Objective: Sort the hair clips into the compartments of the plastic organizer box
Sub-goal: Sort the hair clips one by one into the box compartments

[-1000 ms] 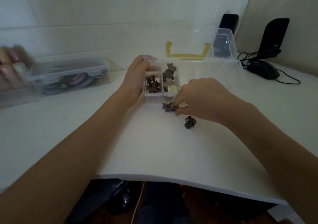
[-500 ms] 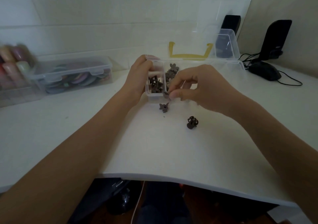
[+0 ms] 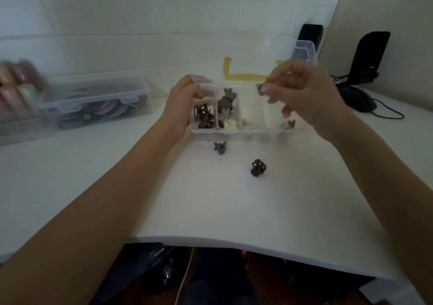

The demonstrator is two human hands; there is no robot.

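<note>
Up at about one o'clock from the centre of the white tabletop (image 3: pixel 222 199), the right hand (image 3: pixel 304 93) hovers over the clear plastic organizer box (image 3: pixel 234 132), thumb and forefinger pinched together on a small dark brown hair clip (image 3: pixel 259 87), the other fingers loosely curled beneath. At eleven o'clock the left hand (image 3: pixel 181 106) grips the box's left end, fingers curled round its wall and rim. The box is see-through and thin-walled; its left compartment holds dark claw-shaped clips (image 3: pixel 203 117), the next one brown flower-shaped clips (image 3: pixel 226 103) above a cream one (image 3: pixel 229 123). Just in front of the box lies a grey-brown butterfly-shaped clip (image 3: pixel 220 146), and at five o'clock from it a dark openwork claw clip (image 3: pixel 257 167). A lidded clear box of coloured discs (image 3: pixel 98 103) sits at nine o'clock, a black mouse (image 3: pixel 357 99) at three o'clock.
</note>
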